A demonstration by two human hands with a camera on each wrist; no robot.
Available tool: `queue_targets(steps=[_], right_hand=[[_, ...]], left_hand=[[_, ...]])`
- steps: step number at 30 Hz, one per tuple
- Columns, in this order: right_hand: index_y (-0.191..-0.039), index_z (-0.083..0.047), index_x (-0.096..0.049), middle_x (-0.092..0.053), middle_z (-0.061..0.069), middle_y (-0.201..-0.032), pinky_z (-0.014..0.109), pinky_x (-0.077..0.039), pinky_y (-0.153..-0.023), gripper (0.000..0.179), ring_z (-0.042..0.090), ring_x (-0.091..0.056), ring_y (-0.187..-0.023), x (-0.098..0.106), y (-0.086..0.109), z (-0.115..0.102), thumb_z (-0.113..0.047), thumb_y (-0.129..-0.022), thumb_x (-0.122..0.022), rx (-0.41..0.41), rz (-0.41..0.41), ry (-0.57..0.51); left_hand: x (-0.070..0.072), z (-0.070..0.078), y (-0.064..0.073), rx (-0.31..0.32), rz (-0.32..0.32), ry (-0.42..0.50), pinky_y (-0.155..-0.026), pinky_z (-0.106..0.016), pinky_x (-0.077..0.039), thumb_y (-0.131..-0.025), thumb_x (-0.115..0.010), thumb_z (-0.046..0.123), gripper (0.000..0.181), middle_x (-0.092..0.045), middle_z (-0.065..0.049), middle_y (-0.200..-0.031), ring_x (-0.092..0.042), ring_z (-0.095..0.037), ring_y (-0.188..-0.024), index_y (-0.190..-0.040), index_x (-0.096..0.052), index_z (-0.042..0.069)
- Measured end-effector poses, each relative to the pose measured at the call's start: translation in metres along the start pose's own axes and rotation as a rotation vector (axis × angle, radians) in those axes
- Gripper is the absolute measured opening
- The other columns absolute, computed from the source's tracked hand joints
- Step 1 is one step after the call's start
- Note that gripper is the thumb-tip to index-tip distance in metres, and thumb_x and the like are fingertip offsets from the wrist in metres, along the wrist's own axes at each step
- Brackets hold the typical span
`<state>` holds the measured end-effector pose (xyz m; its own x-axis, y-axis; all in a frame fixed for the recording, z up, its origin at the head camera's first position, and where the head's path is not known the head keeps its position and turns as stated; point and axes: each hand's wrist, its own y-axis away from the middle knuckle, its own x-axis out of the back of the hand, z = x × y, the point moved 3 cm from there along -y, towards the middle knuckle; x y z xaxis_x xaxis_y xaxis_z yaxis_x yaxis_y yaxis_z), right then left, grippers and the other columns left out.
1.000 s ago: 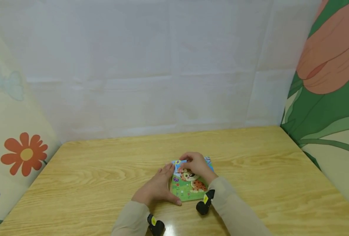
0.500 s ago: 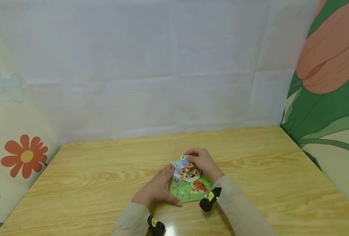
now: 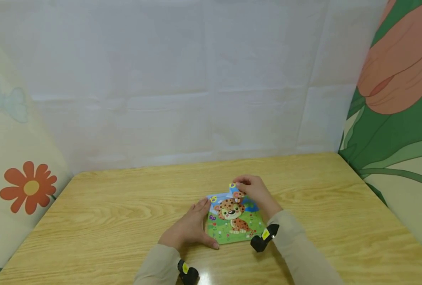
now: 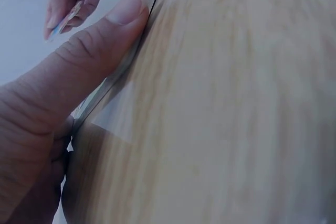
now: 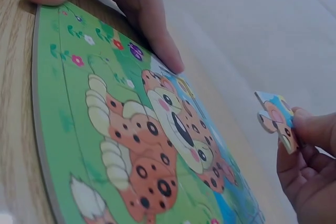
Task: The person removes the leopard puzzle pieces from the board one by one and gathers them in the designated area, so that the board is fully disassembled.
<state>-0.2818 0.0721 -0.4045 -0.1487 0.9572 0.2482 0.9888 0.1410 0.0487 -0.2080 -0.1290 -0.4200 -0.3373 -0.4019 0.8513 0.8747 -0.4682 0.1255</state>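
A jigsaw puzzle board (image 3: 221,233) with a spotted leopard cub on green grass lies flat on the table. My left hand (image 3: 189,227) is spread at its left side, the thumb along the near edge and the fingertips by the far left corner. The left wrist view shows that thumb (image 4: 89,51) lying against the board's edge. Over the far edge of the board, my right hand (image 3: 253,189) pinches a small puzzle piece (image 5: 280,120) between thumb and fingers. Blue, yellow and spotted orange show on the piece, which is tilted and raised off the board in the right wrist view.
The wooden table (image 3: 107,209) reaches back to a white cloth backdrop (image 3: 161,99). Painted panels stand at both sides, with a red flower (image 3: 30,188) on the left one. A black wrist camera (image 3: 264,238) overlaps the board's near right corner in the head view.
My right hand has moved from over the board's upper left part to the right and away, carrying the pinched puzzle piece, uncovering the leopard's head. My left hand has stayed in place.
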Motion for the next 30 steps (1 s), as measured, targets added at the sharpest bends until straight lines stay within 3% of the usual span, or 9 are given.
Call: queue_targets(steps=[9,22,30], right_hand=[[-0.106,0.001,-0.064,-0.064,0.011,-0.098,0.024,-0.047,-0.070,0.019,0.015,-0.055,-0.082,0.021,0.002,0.004,-0.008,-0.092,-0.053,0.018,0.021,0.112],[-0.108,0.005,-0.062,-0.063,0.014,-0.098,0.021,-0.046,-0.069,0.021,0.013,-0.053,-0.080,0.051,0.003,0.015,-0.005,-0.093,-0.051,0.022,0.056,0.123],[-0.109,0.002,-0.063,-0.064,0.016,-0.106,0.032,-0.049,-0.080,0.022,0.021,-0.057,-0.092,0.063,0.002,0.022,-0.011,-0.092,-0.055,0.020,0.049,0.211]], left_hand=[[0.000,-0.001,0.000,0.000,-0.015,0.009,-0.116,-0.047,-0.007,-0.053,-0.083,0.053,0.129,-0.009,-0.018,-0.154,-0.006,-0.030,-0.142,-0.146,-0.014,-0.003],[-0.001,0.000,-0.001,0.002,-0.012,0.025,-0.116,-0.047,-0.005,-0.053,-0.084,0.051,0.129,-0.008,-0.019,-0.154,-0.006,-0.031,-0.142,-0.146,-0.013,-0.003],[0.000,0.000,0.000,0.016,-0.029,0.059,-0.115,-0.048,-0.007,-0.054,-0.085,0.047,0.128,-0.005,-0.019,-0.154,-0.004,-0.033,-0.142,-0.146,-0.012,-0.003]])
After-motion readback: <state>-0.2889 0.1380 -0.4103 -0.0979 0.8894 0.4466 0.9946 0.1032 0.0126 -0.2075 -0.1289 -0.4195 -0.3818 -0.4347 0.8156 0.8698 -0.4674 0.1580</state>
